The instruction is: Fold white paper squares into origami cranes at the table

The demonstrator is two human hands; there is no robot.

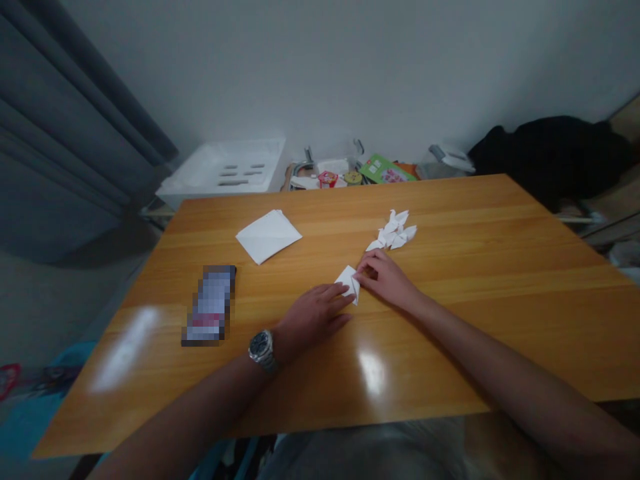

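Watching from afar through the head camera, I am noting both hands working over a small folded paper (pixel 349 274), which is lying on the wooden table (pixel 500 267) at the fingertips of both. The left hand (pixel 306 319) is spreading palm-down, fingers loosely extended, tips resting on the paper's lower left part and gripping nothing; a metal watch (pixel 261 345) is circling its wrist. The right hand (pixel 385 280) is curling from the other side, thumb and forefinger drawn nearly together, and appears to be pinching the paper's right edge (the tips are too small for me to tell how much they are catching). I am judging the step in hand to be mid-fold: a slanting flap line is showing between the hands. By my reckoning, the next move is calling for the left fingers to be holding the sheet flat while the right is lining up that edge before creasing; a slip could be skewing the fold. Just beyond the right hand, white folded-paper figures (pixel 395 235), bird-like, are lying clustered. Farther out beyond the left hand, larger white paper (pixel 269 237) is lying flat, and a phone (pixel 213 303), its screen blurred, is resting to that hand's left.
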